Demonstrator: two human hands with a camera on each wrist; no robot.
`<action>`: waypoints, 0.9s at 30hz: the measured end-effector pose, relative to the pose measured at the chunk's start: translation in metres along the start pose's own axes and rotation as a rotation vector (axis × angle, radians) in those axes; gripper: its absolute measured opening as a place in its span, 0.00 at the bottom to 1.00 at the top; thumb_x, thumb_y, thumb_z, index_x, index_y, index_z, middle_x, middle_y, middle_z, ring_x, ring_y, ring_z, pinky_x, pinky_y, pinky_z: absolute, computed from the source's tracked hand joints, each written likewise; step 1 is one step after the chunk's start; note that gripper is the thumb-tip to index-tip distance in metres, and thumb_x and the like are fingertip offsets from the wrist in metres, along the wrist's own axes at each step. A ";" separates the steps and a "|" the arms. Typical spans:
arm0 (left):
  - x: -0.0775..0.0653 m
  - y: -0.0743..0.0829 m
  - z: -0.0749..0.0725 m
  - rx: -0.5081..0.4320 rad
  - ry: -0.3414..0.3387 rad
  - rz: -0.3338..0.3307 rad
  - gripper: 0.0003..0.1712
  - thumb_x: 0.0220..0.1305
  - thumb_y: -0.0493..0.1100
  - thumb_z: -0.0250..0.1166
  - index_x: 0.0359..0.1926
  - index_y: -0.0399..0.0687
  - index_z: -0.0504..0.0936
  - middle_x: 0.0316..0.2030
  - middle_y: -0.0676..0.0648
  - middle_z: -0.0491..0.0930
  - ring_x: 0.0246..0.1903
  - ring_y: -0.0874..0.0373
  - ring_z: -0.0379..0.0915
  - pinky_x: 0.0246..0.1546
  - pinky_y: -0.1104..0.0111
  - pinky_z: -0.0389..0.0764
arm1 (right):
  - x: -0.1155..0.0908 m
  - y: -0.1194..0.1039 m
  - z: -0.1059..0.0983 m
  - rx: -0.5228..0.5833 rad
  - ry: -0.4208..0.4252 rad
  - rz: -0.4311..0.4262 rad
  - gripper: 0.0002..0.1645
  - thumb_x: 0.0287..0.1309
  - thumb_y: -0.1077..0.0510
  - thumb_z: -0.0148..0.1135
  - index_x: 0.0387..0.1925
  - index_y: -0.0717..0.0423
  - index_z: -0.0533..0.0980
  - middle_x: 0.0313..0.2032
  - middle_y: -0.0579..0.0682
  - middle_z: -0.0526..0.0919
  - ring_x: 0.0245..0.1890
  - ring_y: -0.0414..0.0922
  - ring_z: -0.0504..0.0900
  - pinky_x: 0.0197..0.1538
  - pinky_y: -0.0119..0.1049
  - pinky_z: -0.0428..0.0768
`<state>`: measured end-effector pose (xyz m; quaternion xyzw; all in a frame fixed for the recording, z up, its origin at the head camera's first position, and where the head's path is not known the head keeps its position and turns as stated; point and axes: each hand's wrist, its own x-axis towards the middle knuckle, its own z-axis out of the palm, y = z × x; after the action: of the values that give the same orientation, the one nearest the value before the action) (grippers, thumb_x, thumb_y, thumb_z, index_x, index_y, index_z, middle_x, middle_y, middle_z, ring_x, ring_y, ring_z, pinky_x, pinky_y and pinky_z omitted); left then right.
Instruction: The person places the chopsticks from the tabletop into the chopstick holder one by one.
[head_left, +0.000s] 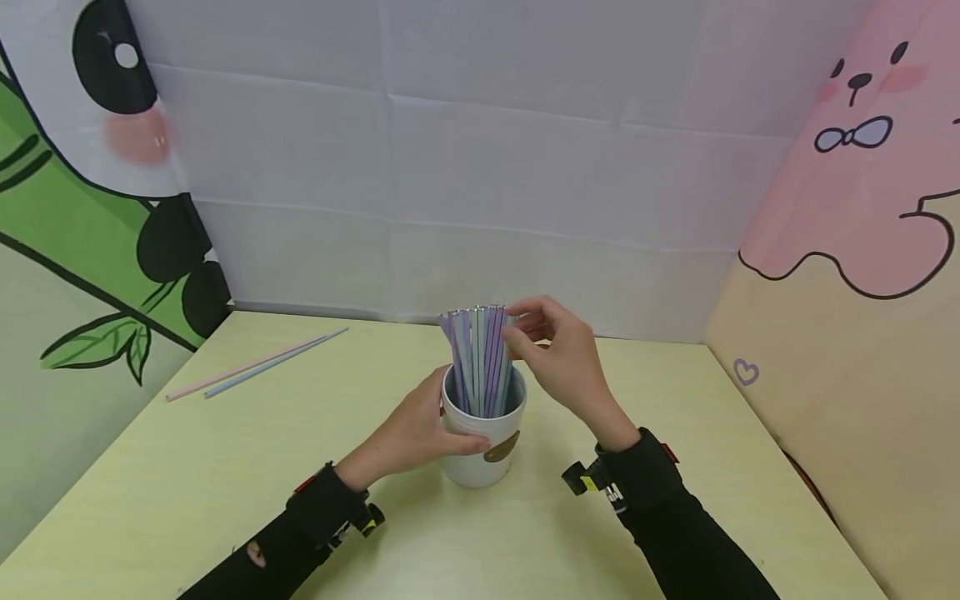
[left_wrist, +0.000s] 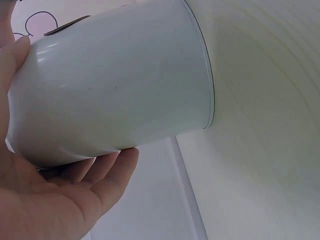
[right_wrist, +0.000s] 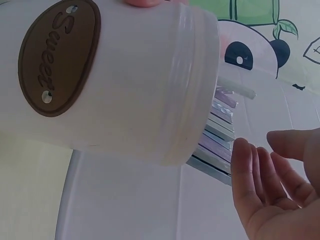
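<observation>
A white cup [head_left: 480, 475] stands on the table, holding a bundle of pastel chopsticks [head_left: 477, 358] in purple, blue and green with shiny ends. My left hand [head_left: 412, 433] grips the cup's side, thumb across the front and fingers round the far side; the left wrist view shows the fingers against the cup wall [left_wrist: 120, 85]. At the right edge of the bundle is my right hand [head_left: 558, 350], fingers loosely bent beside the chopstick tops. In the right wrist view a gap shows between thumb and fingers, with nothing held. A brown "Sweet" label [right_wrist: 59, 57] is on the cup.
Two loose chopsticks, one pink [head_left: 240, 369] and one blue [head_left: 277, 361], lie side by side at the table's back left. A white cloth backdrop [head_left: 465, 167] rises behind the table [head_left: 225, 500]. Cartoon-printed panels [head_left: 847, 267] flank both sides.
</observation>
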<state>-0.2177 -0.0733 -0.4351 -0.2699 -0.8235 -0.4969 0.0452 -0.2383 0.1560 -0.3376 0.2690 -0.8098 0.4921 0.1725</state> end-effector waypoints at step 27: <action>-0.020 -0.049 -0.132 0.610 0.113 -0.123 0.36 0.66 0.42 0.75 0.69 0.32 0.72 0.59 0.30 0.80 0.59 0.32 0.77 0.58 0.40 0.78 | -0.042 0.002 -0.020 -0.254 -0.189 -0.420 0.19 0.60 0.64 0.77 0.52 0.52 0.83 0.48 0.45 0.84 0.47 0.43 0.83 0.50 0.37 0.85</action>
<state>-0.2499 -0.2106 -0.4145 -0.1656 -0.9455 -0.2431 0.1396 -0.2053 0.1859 -0.3526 0.4520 -0.8040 0.3127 0.2267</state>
